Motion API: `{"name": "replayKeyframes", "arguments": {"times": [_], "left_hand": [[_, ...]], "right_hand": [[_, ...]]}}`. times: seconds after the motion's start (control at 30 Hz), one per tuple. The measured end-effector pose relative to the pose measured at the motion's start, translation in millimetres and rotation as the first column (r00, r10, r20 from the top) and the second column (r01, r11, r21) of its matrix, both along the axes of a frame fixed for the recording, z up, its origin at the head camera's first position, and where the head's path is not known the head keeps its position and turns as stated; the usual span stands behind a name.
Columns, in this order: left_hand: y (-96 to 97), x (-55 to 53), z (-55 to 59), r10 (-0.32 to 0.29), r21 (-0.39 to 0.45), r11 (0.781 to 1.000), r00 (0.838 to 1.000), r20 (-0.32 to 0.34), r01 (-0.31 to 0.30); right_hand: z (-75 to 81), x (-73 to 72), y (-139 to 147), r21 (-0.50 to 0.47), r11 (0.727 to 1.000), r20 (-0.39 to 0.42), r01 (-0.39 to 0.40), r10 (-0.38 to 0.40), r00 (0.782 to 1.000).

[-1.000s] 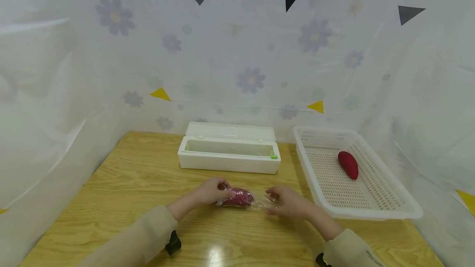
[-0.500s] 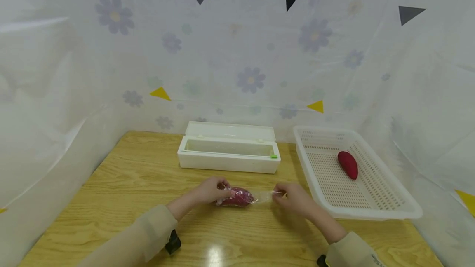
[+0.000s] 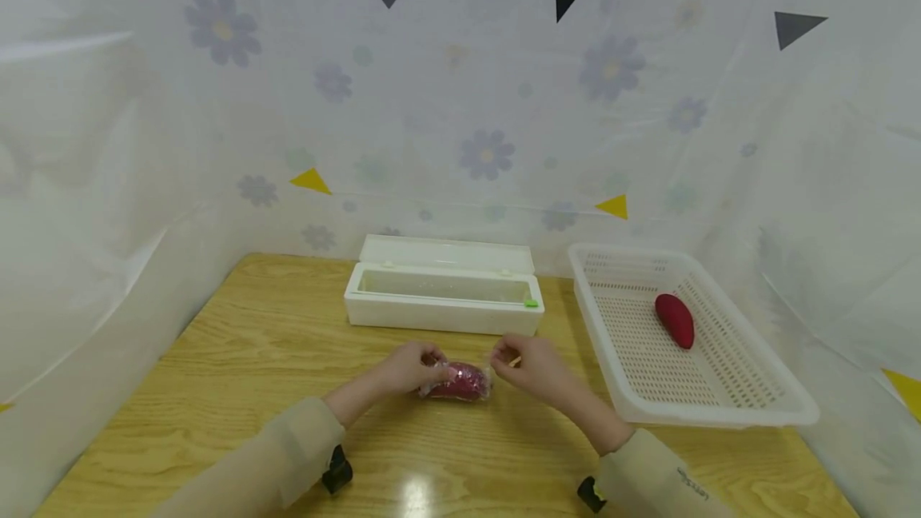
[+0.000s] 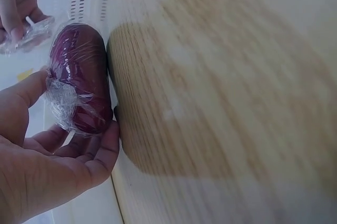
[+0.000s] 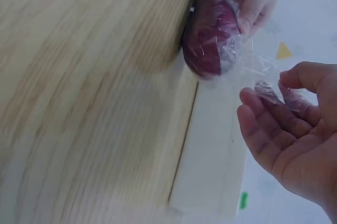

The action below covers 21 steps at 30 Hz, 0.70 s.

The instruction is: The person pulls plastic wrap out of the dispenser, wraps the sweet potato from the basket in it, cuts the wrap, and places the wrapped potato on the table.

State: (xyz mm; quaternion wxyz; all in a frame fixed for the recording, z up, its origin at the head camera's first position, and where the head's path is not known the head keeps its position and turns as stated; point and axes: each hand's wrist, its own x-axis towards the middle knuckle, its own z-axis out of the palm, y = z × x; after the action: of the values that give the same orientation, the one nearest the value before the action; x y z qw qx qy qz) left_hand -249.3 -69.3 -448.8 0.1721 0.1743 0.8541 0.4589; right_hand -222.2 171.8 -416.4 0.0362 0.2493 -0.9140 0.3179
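Note:
A purplish-red sweet potato (image 3: 469, 383), wrapped in clear cling film, lies on the wooden table. My left hand (image 3: 408, 369) grips its left end, the thumb on the film and the fingers curled behind and below, as the left wrist view shows. A loose tail of cling film (image 5: 267, 91) stretches from the wrapped sweet potato to my right hand (image 3: 531, 366). The right wrist view shows that hand pinching the tail between thumb and fingers, slightly apart from the sweet potato. Some of the left fingers are hidden behind the sweet potato.
Behind the hands stands a white cling film box (image 3: 442, 316), its lid (image 3: 448, 253) raised and a green slider (image 3: 531, 304) at its right end. To the right, a white perforated basket (image 3: 612, 378) holds a red sweet potato (image 3: 675, 320). Patterned sheeting surrounds the table (image 3: 273, 326).
My right hand took hold of the cling film tail, drew it out to the right, then carried it up and left over the sweet potato's right end. The left hand stayed in place.

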Motion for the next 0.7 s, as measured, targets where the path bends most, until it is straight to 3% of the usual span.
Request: {"name": "replayKeyframes", "arguments": {"times": [0.3,0.5,0.7], "left_hand": [[-0.7,-0.9,-6.0,-0.028,0.051,0.998,0.999,-0.021,0.029],[-1.9,-1.4,-8.5,-0.024,0.070,0.997,0.999,-0.044,0.027],[-4.4,-2.6,-11.5,-0.026,0.065,0.997,0.996,-0.089,0.032]], "right_hand": [[-14.0,-11.7,-23,-0.098,0.994,0.032,-0.047,0.051,0.998],[-21.1,-12.7,-30,-0.134,0.991,0.036,-0.005,0.010,0.999],[-25.7,-11.7,-36,-0.251,0.967,0.073,0.041,-0.023,0.997]]}}
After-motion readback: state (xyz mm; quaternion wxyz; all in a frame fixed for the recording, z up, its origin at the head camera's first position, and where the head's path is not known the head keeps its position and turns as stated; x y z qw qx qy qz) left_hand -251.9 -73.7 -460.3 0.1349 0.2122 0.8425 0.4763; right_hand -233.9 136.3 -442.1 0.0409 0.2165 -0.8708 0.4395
